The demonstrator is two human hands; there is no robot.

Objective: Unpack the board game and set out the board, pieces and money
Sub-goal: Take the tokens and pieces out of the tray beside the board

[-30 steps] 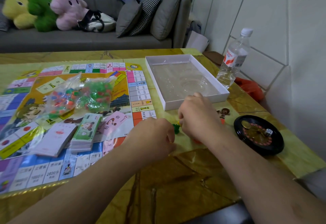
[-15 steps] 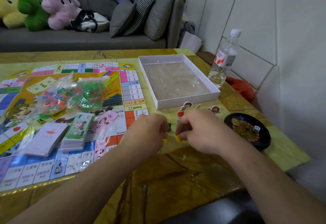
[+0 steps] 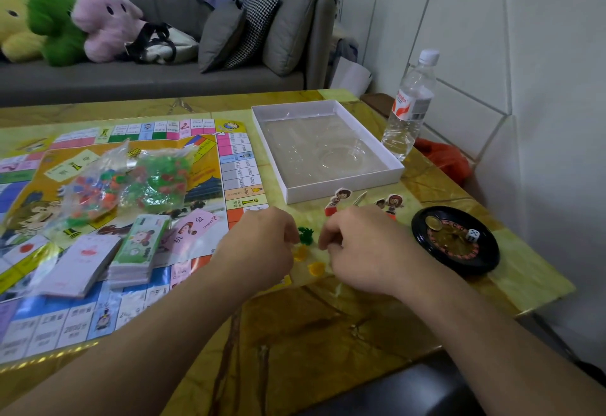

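Note:
The game board [image 3: 229, 166] lies flat on the left of the table. On it are two clear bags of coloured plastic pieces [image 3: 98, 192], a stack of green money [image 3: 137, 248], a white card deck [image 3: 78, 265] and a pink card [image 3: 193, 229]. My left hand [image 3: 262, 245] and right hand [image 3: 364, 248] sit close together beside the board's corner, fingers curled. Between them lie a green stand [image 3: 305, 235] and yellow stands [image 3: 316, 268]; my left fingers pinch one yellow stand [image 3: 300, 253]. What my right fingers hold is hidden. Two card figures [image 3: 339, 199] stand behind them.
The white game box [image 3: 344, 186] with its clear insert lies open behind my hands. A black roulette wheel [image 3: 455, 261] with a white die [image 3: 473, 235] sits at the right, near the table's edge. A water bottle [image 3: 410, 104] stands by the wall; a grey sofa [image 3: 147, 81] is behind.
Both hands drew back toward me from the box and now work over the small stands. The card figures they covered before are now visible standing behind them.

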